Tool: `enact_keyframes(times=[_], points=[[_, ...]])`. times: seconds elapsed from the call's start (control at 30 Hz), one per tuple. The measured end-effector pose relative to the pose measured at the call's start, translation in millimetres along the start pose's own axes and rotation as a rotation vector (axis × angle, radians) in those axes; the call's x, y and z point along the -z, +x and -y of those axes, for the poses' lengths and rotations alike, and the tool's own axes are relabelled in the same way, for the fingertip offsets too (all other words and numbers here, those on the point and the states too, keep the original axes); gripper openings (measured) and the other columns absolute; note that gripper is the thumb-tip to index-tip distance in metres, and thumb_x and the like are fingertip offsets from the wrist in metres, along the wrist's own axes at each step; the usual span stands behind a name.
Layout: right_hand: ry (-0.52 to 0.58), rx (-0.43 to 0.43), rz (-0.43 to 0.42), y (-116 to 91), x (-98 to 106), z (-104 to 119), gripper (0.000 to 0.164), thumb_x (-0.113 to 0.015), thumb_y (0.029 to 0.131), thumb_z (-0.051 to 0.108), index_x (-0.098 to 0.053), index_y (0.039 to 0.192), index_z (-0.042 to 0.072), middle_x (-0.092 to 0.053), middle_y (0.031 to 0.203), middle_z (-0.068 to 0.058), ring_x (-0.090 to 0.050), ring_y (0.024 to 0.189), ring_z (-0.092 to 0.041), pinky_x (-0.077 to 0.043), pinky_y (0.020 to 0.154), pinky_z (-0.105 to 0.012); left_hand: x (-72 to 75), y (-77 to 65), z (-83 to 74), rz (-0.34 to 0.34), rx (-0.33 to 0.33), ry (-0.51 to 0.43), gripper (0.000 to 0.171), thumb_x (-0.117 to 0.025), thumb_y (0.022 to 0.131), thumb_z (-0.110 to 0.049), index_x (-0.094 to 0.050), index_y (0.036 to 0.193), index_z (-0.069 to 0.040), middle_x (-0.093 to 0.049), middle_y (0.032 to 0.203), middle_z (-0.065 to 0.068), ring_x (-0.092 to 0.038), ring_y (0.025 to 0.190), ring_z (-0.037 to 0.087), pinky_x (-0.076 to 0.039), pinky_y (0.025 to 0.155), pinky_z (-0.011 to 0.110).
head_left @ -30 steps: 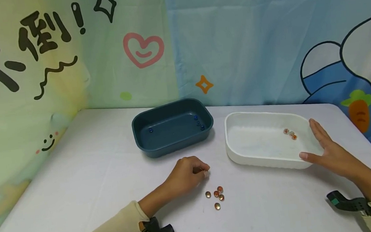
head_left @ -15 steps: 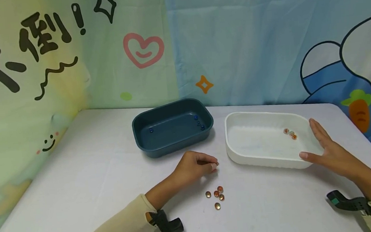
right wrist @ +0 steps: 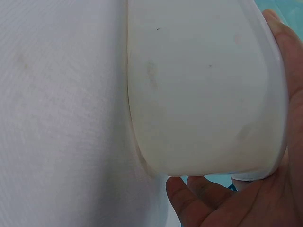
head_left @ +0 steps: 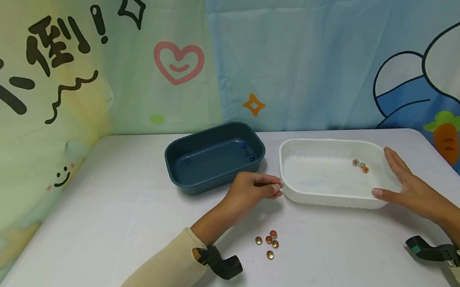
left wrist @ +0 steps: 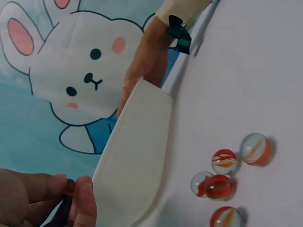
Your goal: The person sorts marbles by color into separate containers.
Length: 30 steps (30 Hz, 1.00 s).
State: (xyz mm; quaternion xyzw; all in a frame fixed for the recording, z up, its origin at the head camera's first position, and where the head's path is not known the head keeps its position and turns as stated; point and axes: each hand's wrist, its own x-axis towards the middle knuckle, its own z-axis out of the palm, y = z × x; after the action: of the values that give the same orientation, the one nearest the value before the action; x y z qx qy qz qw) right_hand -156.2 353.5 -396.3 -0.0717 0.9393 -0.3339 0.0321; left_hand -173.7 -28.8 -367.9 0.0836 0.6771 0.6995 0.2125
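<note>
Reddish-brown, 1 small round glass marble (left wrist: 69, 187) is pinched by the left hand (head_left: 251, 191), just beside the left end of a white rectangular plastic tray (head_left: 318, 172); its long axis runs to the right hand (head_left: 412, 190), spread against the other end.

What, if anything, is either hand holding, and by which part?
The left hand pinches a small reddish-brown marble by opposite sides, between thumb and finger. The right hand only rests, spread, against one end of the white tray.
</note>
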Motion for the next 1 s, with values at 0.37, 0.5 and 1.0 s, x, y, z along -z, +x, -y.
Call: enact_keyframes(times=[0.37, 0.5, 1.0], points=[[-0.002, -0.006, -0.005, 1, 0, 1, 0.108, -0.069, 0.087, 0.038, 0.016, 0.153, 0.027, 0.023, 0.158, -0.010, 0.008, 0.135, -0.060, -0.019, 0.073, -0.082, -5.8, 11.9, -7.3, 0.006, -0.003, -0.138, 0.020, -0.060, 0.092, 0.007, -0.067, 0.111, 0.011, -0.069, 0.107, 0.019, -0.070, 0.090, 0.020, -0.052, 0.089, 0.034], [-0.001, -0.005, -0.006, 0, 0, 0, 0.108, -0.069, 0.087, 0.038, 0.016, 0.153, 0.027, 0.023, 0.158, -0.010, 0.008, 0.135, -0.060, -0.019, 0.073, -0.082, -8.3, 17.5, -11.5, -0.004, 0.000, -0.176, 0.020, -0.060, 0.092, 0.008, -0.066, 0.110, 0.012, -0.067, 0.111, 0.024, -0.070, 0.089, 0.020, -0.052, 0.088, 0.035], [-0.001, 0.011, -0.007, 0, 0, 0, 0.109, -0.069, 0.087, 0.036, 0.017, 0.153, 0.028, 0.023, 0.159, -0.010, 0.008, 0.136, -0.059, -0.017, 0.075, -0.083, -14.2, 43.5, -23.5, -0.070, 0.057, -0.183, 0.015, -0.065, 0.089, 0.006, -0.070, 0.104, 0.007, -0.068, 0.105, 0.023, -0.071, 0.081, 0.020, -0.053, 0.086, 0.036]])
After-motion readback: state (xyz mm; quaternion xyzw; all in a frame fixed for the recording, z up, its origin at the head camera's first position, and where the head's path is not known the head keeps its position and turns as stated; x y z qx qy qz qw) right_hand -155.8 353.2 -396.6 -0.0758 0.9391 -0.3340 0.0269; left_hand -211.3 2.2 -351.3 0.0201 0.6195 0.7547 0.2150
